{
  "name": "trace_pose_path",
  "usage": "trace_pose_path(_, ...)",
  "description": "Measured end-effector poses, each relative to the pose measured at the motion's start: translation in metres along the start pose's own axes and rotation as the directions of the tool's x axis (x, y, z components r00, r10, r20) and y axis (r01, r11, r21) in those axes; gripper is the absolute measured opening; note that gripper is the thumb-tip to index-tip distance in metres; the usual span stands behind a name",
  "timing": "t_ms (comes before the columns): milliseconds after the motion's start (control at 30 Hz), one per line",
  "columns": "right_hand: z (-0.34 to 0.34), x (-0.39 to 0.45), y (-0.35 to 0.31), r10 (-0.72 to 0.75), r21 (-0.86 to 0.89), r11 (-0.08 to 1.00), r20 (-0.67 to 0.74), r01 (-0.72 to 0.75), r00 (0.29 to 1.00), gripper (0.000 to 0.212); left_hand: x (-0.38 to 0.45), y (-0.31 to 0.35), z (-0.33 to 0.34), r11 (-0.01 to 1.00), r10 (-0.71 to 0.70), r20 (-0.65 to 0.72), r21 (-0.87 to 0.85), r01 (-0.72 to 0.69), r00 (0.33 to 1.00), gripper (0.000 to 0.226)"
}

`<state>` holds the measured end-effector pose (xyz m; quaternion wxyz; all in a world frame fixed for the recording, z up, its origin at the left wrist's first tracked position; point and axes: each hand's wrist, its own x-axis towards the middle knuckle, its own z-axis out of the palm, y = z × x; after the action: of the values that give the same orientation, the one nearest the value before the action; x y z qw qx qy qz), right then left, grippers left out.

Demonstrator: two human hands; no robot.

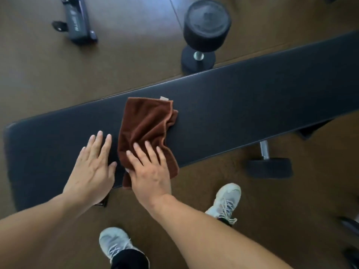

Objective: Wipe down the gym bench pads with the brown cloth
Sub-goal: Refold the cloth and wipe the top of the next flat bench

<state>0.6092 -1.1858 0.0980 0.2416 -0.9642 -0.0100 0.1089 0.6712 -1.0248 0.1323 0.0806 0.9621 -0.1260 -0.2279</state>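
A long black bench pad (233,105) runs across the view from lower left to upper right. The brown cloth (147,123) lies rumpled across its width, its near end hanging over the front edge. My right hand (150,167) presses flat on the near part of the cloth, fingers spread. Just left of the cloth, my left hand (93,164) rests flat on the bare pad, fingers together, holding nothing.
A black dumbbell (204,33) stands upright on the brown floor behind the bench. Another dumbbell (270,166) lies under the bench's front edge at right. A dark wheeled frame (77,20) sits at top left. My two shoes (225,200) stand in front of the bench.
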Motion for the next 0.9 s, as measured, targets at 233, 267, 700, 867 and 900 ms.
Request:
trace_pose_path(233,-0.002,0.039,0.013,-0.094,-0.161,0.981,0.113,0.112,0.989,0.060,-0.005,-0.010,-0.011,0.999,-0.001,0.068,-0.032,0.003,0.998,0.077)
trace_pose_path(267,-0.010,0.045,0.025,-0.069,-0.160,0.984,0.086,0.082,0.994,0.059,0.000,0.002,-0.008,0.999,0.007,0.076,-0.038,-0.005,0.997,0.078)
trace_pose_path(700,-0.211,0.026,0.381,0.544,-0.120,0.796,-0.290,-0.594,0.787,0.061,0.083,0.191,0.027,0.998,0.025,0.001,0.051,-0.025,1.000,0.090)
trace_pose_path(867,-0.213,0.016,0.393,0.537,-0.087,0.796,-0.355,-0.599,0.765,0.058,0.086,0.182,0.032,0.995,0.075,-0.053,0.067,-0.071,0.996,0.089)
trace_pose_path(900,-0.206,0.016,0.383,0.548,-0.061,0.790,-0.378,-0.610,0.746,0.057,0.086,0.180,0.035,0.994,0.087,-0.071,0.067,-0.082,0.994,0.089)
